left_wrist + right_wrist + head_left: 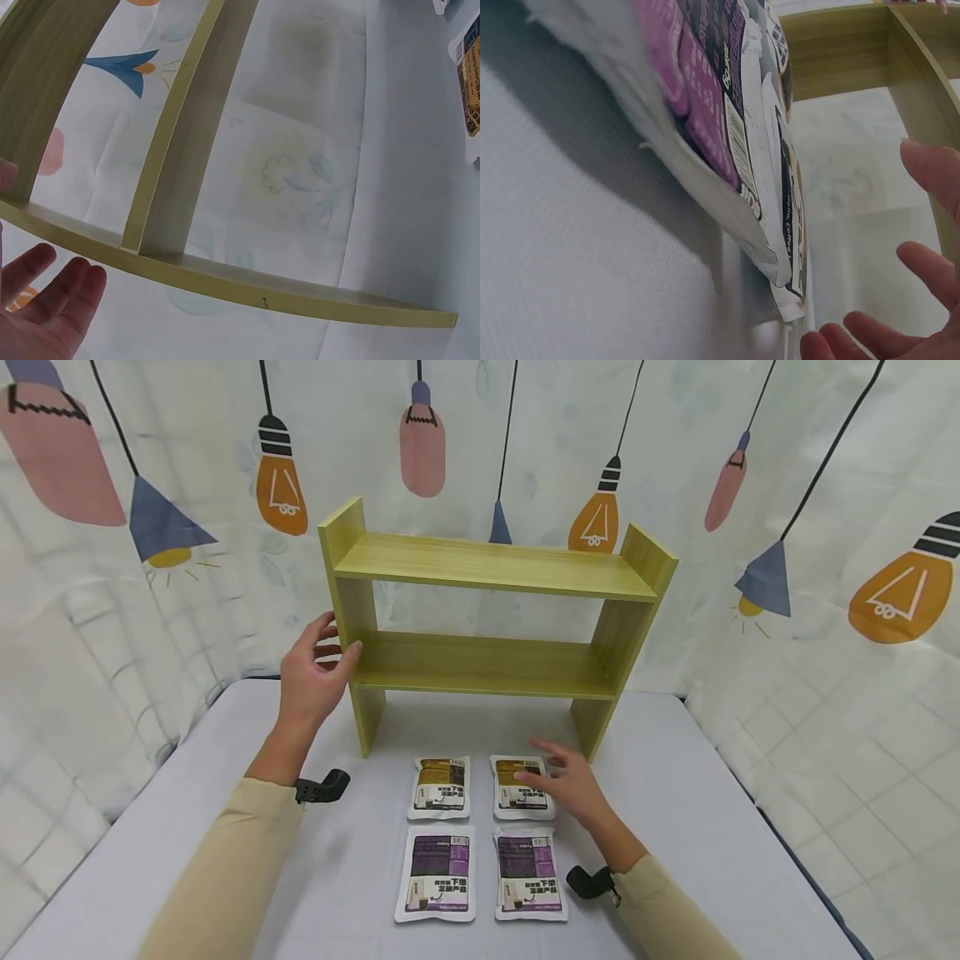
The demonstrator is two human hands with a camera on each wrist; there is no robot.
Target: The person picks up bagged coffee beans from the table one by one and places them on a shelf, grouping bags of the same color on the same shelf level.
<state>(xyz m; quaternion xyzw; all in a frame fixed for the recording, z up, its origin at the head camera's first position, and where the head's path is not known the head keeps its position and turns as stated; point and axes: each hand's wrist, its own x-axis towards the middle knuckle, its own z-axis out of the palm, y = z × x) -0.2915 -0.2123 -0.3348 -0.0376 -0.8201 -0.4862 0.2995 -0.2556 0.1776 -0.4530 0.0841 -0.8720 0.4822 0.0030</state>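
Observation:
A yellow-green wooden two-tier shelf (pixel 480 664) stands at the back of the table. My left hand (pixel 317 668) is at its left side panel (pixel 262 292), the thumb by the panel's front edge and the fingers loosely bent on the outer side. Whether the fingertips touch the panel is unclear. Over the right brown-labelled pouch (pixel 517 802) hovers my right hand (pixel 566 783), fingers spread and holding nothing. Beside that pouch lies another brown-labelled pouch (pixel 441 789). Nearer me lie two flat white pouches with purple labels, a left one (pixel 435 875) and a right one (pixel 529 875).
A white cloth covers the table (pixel 330 893). Behind and on both sides hangs a pale curtain (pixel 480 452) printed with lamps and bulbs. Each wrist wears a black strap mount, one on the left (pixel 322 787) and one on the right (pixel 590 882).

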